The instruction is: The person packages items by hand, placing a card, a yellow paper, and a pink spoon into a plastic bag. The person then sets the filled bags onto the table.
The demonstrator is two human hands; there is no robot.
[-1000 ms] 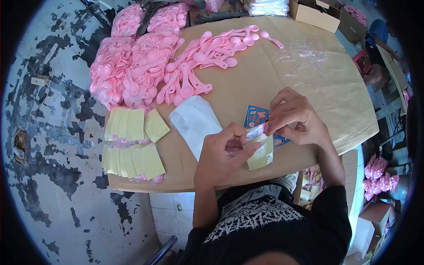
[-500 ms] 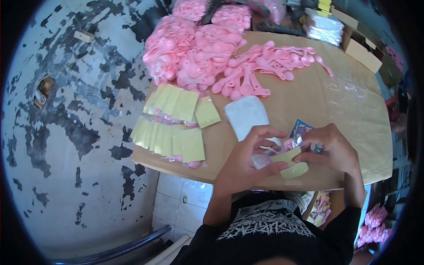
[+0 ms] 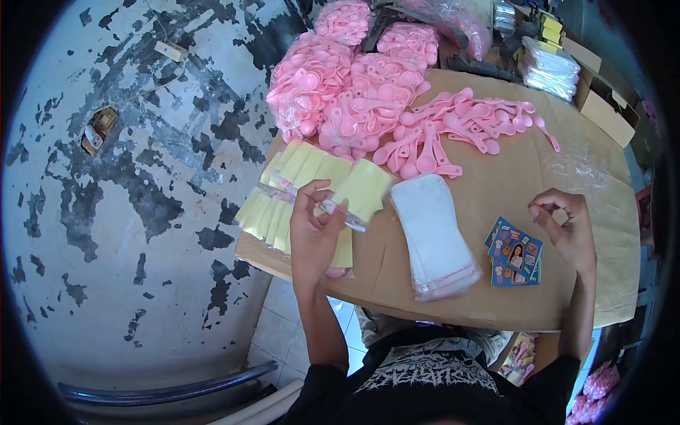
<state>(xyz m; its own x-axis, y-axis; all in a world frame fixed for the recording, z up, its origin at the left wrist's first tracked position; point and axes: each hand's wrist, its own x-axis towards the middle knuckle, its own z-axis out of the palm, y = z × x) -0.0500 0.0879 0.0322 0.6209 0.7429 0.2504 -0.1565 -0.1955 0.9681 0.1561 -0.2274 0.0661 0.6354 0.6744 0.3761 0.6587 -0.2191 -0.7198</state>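
Observation:
My left hand (image 3: 317,223) pinches a clear packet with a yellow card (image 3: 362,190) by its lower edge, just above rows of similar yellow-card packets (image 3: 275,219) at the table's left. My right hand (image 3: 569,225) hovers over the right side with fingers curled together; anything between their tips is too small to see. Below and left of it lie blue printed cards (image 3: 516,253) in a loose stack, with a picture of a person on top. A stack of clear plastic bags (image 3: 435,237) rests mid-table between my hands.
Loose pink spoons (image 3: 453,124) spread across the back, beside bulging bags of pink spoons (image 3: 308,85). Thin clear plastic strips (image 3: 581,170) lie at the right. An open cardboard box (image 3: 605,113) and a bundle of wrapped plastic bags (image 3: 549,69) stand at the back right.
Both hands were together over a packet near the front edge. The left has carried the yellow-card packet left to the rows; the right has let go and moved apart. The view has shifted.

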